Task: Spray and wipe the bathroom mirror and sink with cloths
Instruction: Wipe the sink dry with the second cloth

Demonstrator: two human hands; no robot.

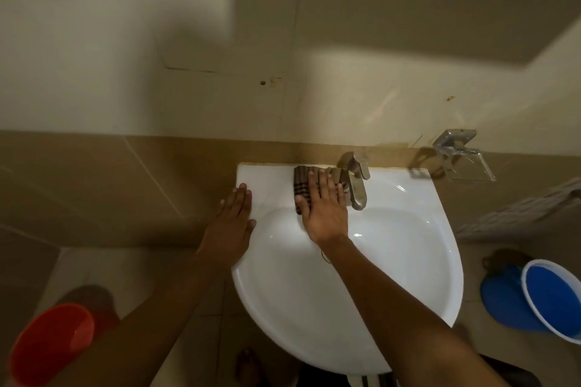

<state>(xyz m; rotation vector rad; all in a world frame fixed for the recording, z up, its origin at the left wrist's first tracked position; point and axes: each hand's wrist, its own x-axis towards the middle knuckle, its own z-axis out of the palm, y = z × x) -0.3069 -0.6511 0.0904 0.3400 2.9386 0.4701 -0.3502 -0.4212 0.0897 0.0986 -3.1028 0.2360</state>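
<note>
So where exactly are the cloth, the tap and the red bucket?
cloth (301,181): head view, on the checked fabric left of the fingers.
tap (358,188): head view, on the metal spout.
red bucket (52,344): head view, on its inner wall.

There was one white ceramic sink (408,261) and one brushed-metal faucet (356,181). One dark checked cloth (302,179) lay under the right grip (323,210), and two bare hands were counted in all, the left grip (234,220) beside it. Two plastic buckets stood on the floor: one red bucket (50,345), one blue bucket (553,295). One clear wall-mounted holder (462,155) hung beyond the right grip.
</note>
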